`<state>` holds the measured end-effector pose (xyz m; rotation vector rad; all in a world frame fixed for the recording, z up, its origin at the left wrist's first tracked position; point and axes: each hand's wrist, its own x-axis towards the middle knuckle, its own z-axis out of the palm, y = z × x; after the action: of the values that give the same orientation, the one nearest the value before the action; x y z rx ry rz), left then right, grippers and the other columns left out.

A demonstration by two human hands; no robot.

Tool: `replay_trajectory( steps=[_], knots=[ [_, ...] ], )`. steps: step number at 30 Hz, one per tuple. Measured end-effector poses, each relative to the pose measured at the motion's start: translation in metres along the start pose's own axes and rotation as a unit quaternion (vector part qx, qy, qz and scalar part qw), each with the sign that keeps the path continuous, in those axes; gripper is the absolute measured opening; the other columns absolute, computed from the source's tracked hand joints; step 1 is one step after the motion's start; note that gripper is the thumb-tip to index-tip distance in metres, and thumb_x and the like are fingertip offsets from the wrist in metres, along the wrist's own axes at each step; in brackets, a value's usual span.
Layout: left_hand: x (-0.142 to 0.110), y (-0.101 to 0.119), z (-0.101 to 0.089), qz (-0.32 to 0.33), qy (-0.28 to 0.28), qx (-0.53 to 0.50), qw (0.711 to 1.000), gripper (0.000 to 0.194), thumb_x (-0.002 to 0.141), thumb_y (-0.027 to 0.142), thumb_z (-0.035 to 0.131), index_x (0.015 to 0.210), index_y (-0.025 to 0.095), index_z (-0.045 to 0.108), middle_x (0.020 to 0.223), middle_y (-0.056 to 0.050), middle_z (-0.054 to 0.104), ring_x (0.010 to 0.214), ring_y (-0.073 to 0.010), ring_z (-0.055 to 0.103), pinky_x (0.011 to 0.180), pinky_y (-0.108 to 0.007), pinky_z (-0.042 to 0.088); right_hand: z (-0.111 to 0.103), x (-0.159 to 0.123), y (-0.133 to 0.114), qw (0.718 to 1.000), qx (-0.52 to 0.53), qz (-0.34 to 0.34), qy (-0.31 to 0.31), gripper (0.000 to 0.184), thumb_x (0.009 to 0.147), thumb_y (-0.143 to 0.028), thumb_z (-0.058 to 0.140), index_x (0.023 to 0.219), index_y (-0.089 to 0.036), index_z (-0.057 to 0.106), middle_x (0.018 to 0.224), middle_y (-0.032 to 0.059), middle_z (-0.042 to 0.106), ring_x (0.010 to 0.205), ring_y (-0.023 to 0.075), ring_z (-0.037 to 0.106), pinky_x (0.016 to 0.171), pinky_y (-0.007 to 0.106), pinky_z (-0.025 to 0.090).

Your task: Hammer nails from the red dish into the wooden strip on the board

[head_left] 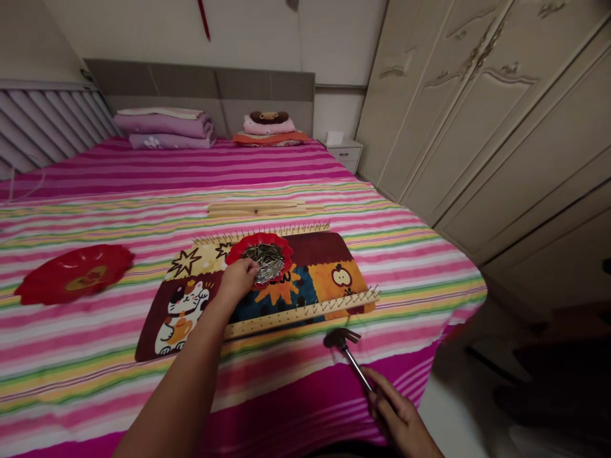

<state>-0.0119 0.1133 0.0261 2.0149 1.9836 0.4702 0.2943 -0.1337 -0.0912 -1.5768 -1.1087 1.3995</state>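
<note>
My left hand (241, 278) reaches to the near left rim of a red scalloped bowl (233, 256) filled with loose nails (266, 259). Its fingers are pinched together at the nails; what is between them is too small to make out. My right hand (396, 407) grips a claw hammer (354, 362) by its handle, the head held up and away from me. Between the hands lies a near wooden strip (272, 322), with nails standing along its right part and a row of small marks along its left. Behind the bowl, a far strip (260, 233) bristles with nails along its length.
The strips and bowl rest on a patterned mat (155, 318) on a striped bed (410, 280). More wooden strips (258, 208) lie beyond it, and a red tray (74, 277) is at the left. Folded bedding (165, 130) sits by the headboard; a wardrobe (458, 108) stands at the right.
</note>
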Motion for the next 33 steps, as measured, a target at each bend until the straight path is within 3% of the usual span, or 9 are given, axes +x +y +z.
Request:
replay_trajectory(
  steps=[5,9,14,21,24,29,33],
  knots=[
    [0.002,-0.014,-0.009,-0.048,0.076,-0.137,0.986,0.022,0.071,0.033,0.049,0.078,0.019,0.065,0.075,-0.001,0.068,0.069,-0.0151,0.058,0.064,-0.023,0.041,0.0,0.0,0.002,1.0,-0.01,-0.007,0.01,0.052,0.08,-0.049,0.047,0.124,-0.023,0.051,0.053,-0.0076,0.032,0.045,0.0101,0.03,0.04,0.02,0.026],
    [-0.001,-0.026,-0.009,-0.068,0.095,-0.212,0.97,0.023,0.065,0.036,0.053,0.071,0.017,0.063,0.07,-0.002,0.066,0.066,-0.0147,0.057,0.064,-0.024,0.042,0.001,0.002,0.003,0.999,-0.031,-0.003,0.038,0.055,0.075,-0.053,0.051,0.12,-0.022,0.057,0.05,-0.0064,0.04,0.042,0.0104,0.033,0.04,0.022,0.029],
    [-0.011,-0.031,-0.008,-0.092,0.085,-0.358,0.925,0.024,0.06,0.039,0.054,0.068,0.016,0.059,0.063,0.0,0.063,0.058,-0.0119,0.055,0.058,-0.023,0.044,0.002,0.004,0.006,0.999,-0.016,0.003,0.042,0.058,0.074,-0.054,0.052,0.122,-0.022,0.055,0.051,-0.0065,0.041,0.043,0.0101,0.034,0.04,0.021,0.03],
    [-0.023,-0.03,-0.012,-0.101,0.091,-0.372,0.918,0.017,0.056,0.034,0.056,0.061,0.017,0.052,0.056,0.003,0.058,0.049,-0.0092,0.053,0.05,-0.021,0.044,0.004,0.003,-0.002,0.999,0.023,-0.005,0.022,0.055,0.076,-0.049,0.053,0.123,-0.02,0.052,0.052,-0.008,0.036,0.045,0.0092,0.031,0.04,0.02,0.024],
    [-0.035,-0.023,-0.017,-0.108,0.063,-0.402,0.907,0.018,0.053,0.031,0.059,0.061,0.018,0.05,0.053,0.004,0.056,0.051,-0.0106,0.055,0.05,-0.022,0.047,0.006,0.0,-0.007,0.999,0.028,-0.005,0.031,0.053,0.077,-0.047,0.052,0.122,-0.019,0.051,0.053,-0.0077,0.036,0.045,0.009,0.031,0.04,0.02,0.023],
    [-0.068,-0.001,-0.015,-0.089,-0.058,-0.425,0.899,0.022,0.05,0.03,0.06,0.066,0.017,0.052,0.05,0.005,0.056,0.047,-0.0115,0.055,0.045,-0.023,0.046,0.006,0.0,-0.008,0.999,0.023,0.001,0.023,0.053,0.078,-0.047,0.049,0.123,-0.019,0.049,0.054,-0.0078,0.037,0.044,0.009,0.032,0.039,0.019,0.022],
    [-0.084,0.011,0.0,-0.057,-0.123,-0.371,0.919,0.012,0.055,0.027,0.054,0.063,0.018,0.056,0.042,0.006,0.05,0.041,-0.0085,0.047,0.045,-0.021,0.04,0.005,0.002,-0.004,1.0,0.02,-0.008,0.016,0.05,0.081,-0.043,0.049,0.124,-0.018,0.048,0.055,-0.0079,0.036,0.045,0.0088,0.033,0.04,0.02,0.024]
  ],
)
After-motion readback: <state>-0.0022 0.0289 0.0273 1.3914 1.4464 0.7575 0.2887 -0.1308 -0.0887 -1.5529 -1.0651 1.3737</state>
